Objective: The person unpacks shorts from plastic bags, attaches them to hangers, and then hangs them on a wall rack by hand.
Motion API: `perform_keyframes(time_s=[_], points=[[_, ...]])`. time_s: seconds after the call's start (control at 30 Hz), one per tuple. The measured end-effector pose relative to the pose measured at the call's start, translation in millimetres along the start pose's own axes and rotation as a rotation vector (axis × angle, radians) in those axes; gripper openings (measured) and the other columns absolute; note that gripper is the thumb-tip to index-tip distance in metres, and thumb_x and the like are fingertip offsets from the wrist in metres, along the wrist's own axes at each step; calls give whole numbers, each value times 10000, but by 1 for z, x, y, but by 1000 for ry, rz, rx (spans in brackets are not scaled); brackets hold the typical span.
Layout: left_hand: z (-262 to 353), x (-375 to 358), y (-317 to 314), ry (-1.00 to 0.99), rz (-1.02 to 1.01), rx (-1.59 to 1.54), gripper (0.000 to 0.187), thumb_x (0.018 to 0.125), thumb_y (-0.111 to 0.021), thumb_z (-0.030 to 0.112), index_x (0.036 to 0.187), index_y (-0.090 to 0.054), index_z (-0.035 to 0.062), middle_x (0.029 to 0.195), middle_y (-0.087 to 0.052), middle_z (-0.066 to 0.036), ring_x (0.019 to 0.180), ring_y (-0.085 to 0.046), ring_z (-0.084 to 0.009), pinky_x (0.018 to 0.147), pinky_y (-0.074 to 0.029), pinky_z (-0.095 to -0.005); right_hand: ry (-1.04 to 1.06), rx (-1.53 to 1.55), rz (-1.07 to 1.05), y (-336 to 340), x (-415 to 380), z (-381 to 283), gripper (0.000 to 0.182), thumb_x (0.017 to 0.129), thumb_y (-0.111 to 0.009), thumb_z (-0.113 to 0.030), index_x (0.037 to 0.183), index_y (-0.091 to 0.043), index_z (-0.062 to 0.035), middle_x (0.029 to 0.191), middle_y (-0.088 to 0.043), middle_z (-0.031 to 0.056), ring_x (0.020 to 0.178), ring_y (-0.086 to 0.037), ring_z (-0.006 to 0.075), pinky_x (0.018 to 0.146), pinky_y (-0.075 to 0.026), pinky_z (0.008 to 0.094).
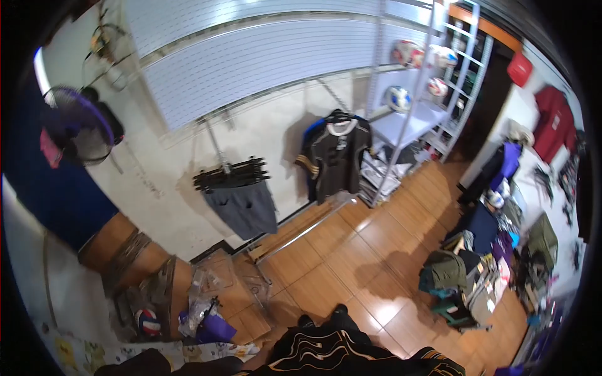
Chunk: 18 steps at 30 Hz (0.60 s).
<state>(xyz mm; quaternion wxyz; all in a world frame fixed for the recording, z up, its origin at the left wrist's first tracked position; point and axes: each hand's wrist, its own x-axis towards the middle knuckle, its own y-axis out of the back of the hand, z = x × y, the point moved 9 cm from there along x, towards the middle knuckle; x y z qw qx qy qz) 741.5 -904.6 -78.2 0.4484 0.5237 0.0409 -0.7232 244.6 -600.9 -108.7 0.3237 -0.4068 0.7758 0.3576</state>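
Neither my left hand nor my right hand shows; a small strip of bare skin, perhaps a forearm, is at the bottom edge. My black top with gold lines fills the bottom middle, and dark shoes show just beyond it. Nearest on the left are a floral cloth, a purple item and clear plastic wrapping. Grey bottoms hang from black hangers on the wall. A dark jersey with a light collar hangs to their right.
A purple-rimmed fan stands at upper left, above a red, white and blue ball. A metal shelf carries several balls. On the right, a chair is heaped with clothes, near more piled clothing. Tiled floor lies between.
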Motion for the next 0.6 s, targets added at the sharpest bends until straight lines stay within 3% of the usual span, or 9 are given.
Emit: perform_keyframes(time_s=[0.07, 0.13, 0.23, 0.3, 0.33, 0.4, 0.5, 0.57, 0.6], points=[[47, 49, -54, 40, -26, -34, 396, 956, -539, 390, 1170, -587, 60, 1003, -678, -83, 830, -662, -235, 715, -506, -421, -63, 78, 53, 5, -22, 39, 286, 919, -602, -170, 1158, -630, -16, 1073, -672, 146, 819, -661, 238, 688, -536, 379], [98, 47, -75, 78, -57, -54, 390, 958, -536, 391, 1162, -590, 63, 999, -678, -77, 824, -661, -229, 711, -505, -421, -299, 573, 192, 16, -59, 27, 283, 911, -613, -181, 1158, -646, -45, 1053, -686, 113, 820, -659, 223, 653, -520, 383], [151, 22, -101, 85, -120, -7, 383, 960, -533, 391, 1154, -593, 67, 996, -678, -71, 818, -660, -222, 706, -505, -420, -231, 695, 290, 40, -83, 27, 242, 916, -608, -182, 1123, -650, -63, 991, -691, 85, 801, -657, 215, 670, -509, 388], [189, 10, -132, -42, -217, -27, 421, 996, -509, 317, 1336, -500, 70, 1217, -630, -76, 1085, -617, -215, 918, -480, -389, -183, 797, 323, 49, -91, 51, 208, 926, -595, -189, 1071, -646, -49, 917, -692, 87, 763, -654, 207, 626, -507, 379], [199, 2, -154, -67, -251, 30, 421, 996, -509, 317, 1336, -500, 70, 1217, -630, -76, 1085, -617, -215, 918, -480, -389, -195, 854, 364, 50, -98, 68, 208, 926, -595, -189, 1071, -646, -49, 917, -692, 87, 763, -654, 207, 626, -507, 379], [213, -20, -195, -92, -222, 68, 329, 956, -557, 363, 1139, -596, 92, 912, -660, -32, 698, -574, -169, 626, -484, -377, -261, 899, 352, 51, -114, 105, 185, 946, -565, -175, 1057, -630, -42, 883, -687, 93, 756, -658, 208, 626, -516, 387], [197, -67, -281, -107, -389, 276, 340, 950, -576, 384, 1147, -605, 108, 1030, -663, -53, 767, -568, -178, 683, -480, -397, -180, 1123, 323, 41, -123, 204, 203, 953, -551, -190, 1077, -625, -48, 858, -683, 87, 749, -662, 201, 627, -528, 387], [154, -43, -354, -60, -636, 326, 354, 913, -644, 398, 1147, -617, 134, 1100, -653, -62, 806, -574, -178, 743, -476, -434, -252, 1238, 423, 53, -179, 258, 214, 950, -552, -208, 1070, -626, -48, 847, -681, 86, 704, -657, 197, 598, -527, 365], [164, -49, -385, -83, -671, 400, 354, 913, -644, 398, 1147, -617, 134, 1100, -653, -62, 806, -574, -178, 743, -476, -434, -312, 1289, 478, 58, -205, 288, 226, 948, -554, -226, 1063, -627, -47, 836, -678, 86, 659, -651, 194, 569, -525, 342]])
